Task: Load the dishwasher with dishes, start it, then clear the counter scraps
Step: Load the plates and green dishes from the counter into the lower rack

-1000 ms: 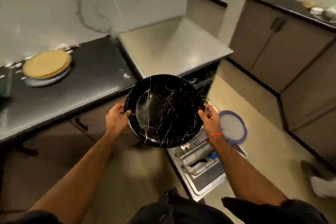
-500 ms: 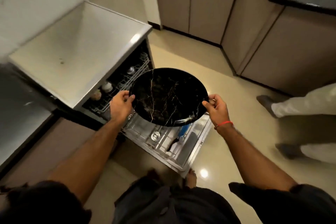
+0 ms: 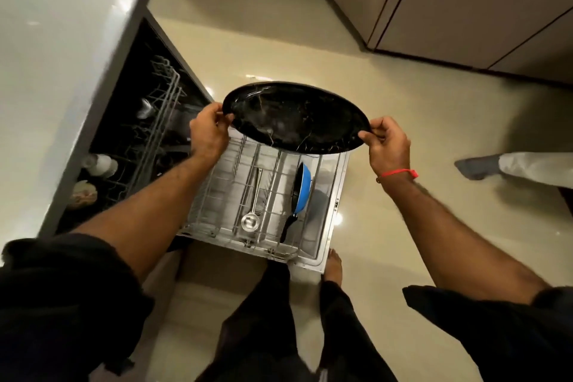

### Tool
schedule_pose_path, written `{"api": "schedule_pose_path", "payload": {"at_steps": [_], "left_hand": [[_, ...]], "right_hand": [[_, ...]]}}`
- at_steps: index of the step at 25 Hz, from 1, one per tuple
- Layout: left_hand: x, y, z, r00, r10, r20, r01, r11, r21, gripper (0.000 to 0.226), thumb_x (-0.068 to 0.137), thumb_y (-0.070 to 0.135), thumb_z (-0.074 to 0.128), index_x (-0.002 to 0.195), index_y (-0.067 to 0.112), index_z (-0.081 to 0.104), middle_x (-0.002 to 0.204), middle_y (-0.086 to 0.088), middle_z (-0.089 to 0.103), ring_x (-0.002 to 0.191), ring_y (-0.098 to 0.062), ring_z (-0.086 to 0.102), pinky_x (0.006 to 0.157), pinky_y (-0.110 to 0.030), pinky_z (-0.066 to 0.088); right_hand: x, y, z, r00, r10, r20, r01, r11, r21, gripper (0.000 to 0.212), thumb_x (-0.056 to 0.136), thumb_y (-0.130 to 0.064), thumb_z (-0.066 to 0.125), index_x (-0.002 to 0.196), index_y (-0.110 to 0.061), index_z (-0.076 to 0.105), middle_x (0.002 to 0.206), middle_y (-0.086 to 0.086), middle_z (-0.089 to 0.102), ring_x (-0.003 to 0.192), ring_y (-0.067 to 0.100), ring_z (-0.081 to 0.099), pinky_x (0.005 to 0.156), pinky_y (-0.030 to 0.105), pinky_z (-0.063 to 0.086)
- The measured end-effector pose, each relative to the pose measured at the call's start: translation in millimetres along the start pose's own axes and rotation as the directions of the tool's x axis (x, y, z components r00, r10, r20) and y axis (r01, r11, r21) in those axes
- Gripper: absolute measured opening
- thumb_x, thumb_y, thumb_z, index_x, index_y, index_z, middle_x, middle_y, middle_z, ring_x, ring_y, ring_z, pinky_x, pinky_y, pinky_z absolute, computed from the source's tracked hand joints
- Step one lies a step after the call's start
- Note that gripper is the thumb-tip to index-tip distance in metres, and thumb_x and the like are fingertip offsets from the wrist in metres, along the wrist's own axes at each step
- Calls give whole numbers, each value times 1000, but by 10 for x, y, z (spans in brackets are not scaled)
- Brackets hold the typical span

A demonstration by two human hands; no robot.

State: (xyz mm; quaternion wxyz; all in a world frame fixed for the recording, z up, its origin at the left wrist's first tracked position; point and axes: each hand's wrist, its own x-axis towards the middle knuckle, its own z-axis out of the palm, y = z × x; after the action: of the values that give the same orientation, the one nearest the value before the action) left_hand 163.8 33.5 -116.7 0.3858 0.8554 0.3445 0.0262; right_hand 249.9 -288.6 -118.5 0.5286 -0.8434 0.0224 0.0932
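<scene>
At left of the frame, the dishwasher's upper rack (image 3: 161, 121) sits dark, its contents hard to make out. Pulled-out lower rack (image 3: 263, 195) holds 1 steel ladle (image 3: 251, 217) and 1 blue pan (image 3: 300, 186). Centre frame, 2 hands, left hand (image 3: 208, 133) and right hand (image 3: 387, 143), grasp 1 black plate (image 3: 297, 118) by opposite rims above that rack.

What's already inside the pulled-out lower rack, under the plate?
The lower rack holds a steel ladle lying flat and a blue pan standing on edge. The black plate, held by the left hand and right hand, covers the rack's far end.
</scene>
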Motion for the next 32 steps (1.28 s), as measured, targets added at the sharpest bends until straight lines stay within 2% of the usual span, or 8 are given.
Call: {"api": "schedule_pose_path", "payload": {"at_steps": [5,9,13,16,21,24,28,32], "left_hand": [[944,-926,999,1000,-18,-5,18,1000,-16,17,94,15,61,107,15,71,95,2,71,92,-16,66,78,-29,53],[1298,-1693,1783,996,-64,64,69,995,-78,22,90,20,58,108,14,69,96,1,72,93,-20,70,79,-42,60],[1594,-2209,2278,987,-119,105,125,991,-51,23,89,23,54,107,19,67,97,-4,72,97,-31,71,77,-51,61],[1872,-2629,2563,975,-183,124,180,983,35,30,85,33,47,106,21,63,100,-7,72,95,-33,70,79,-52,60],[1775,-2595,2514,916,-316,245,277,944,181,27,98,17,50,123,11,60,118,-16,66,101,-27,63,90,-53,57],[1566,-2523,2381,868,-302,395,217,945,245,39,99,11,50,138,16,49,128,-18,61,115,-37,61,96,-50,55],[1294,-2423,2322,905,-286,315,235,953,189,54,101,16,54,151,24,35,146,-12,51,130,-32,53,108,-45,48],[795,-2299,2192,953,-181,242,155,980,121,61,99,17,58,155,18,34,152,-11,44,136,-28,48,114,-39,41]], "right_hand": [[645,998,817,998,-40,-57,38,998,-48,16,82,3,67,88,-11,62,73,-17,59,67,-14,57,72,12,47],[806,1828,1275,998,-20,-55,15,996,-87,36,81,-1,65,79,-35,53,76,-18,62,70,-10,60,75,19,51],[852,2273,1580,998,23,-60,-28,996,-88,43,80,3,60,77,-38,49,75,-20,62,71,-11,61,74,14,48],[894,2485,1767,997,30,-72,-37,994,-103,35,81,9,54,79,-26,55,75,-15,59,70,-14,58,74,10,47],[977,2421,2022,997,73,5,-72,984,-161,24,83,13,49,92,-7,60,85,0,60,67,-9,52,68,3,40],[970,2411,2072,993,112,37,-103,977,-186,27,88,7,52,108,-7,64,96,-1,67,87,7,61,78,4,46],[858,2359,2040,993,82,83,-62,972,-225,56,84,5,53,135,-16,53,124,-6,60,113,10,57,104,17,42],[600,2214,2013,992,-88,87,111,947,-300,67,80,4,51,145,-7,40,149,13,42,140,26,37,119,27,24]]}}
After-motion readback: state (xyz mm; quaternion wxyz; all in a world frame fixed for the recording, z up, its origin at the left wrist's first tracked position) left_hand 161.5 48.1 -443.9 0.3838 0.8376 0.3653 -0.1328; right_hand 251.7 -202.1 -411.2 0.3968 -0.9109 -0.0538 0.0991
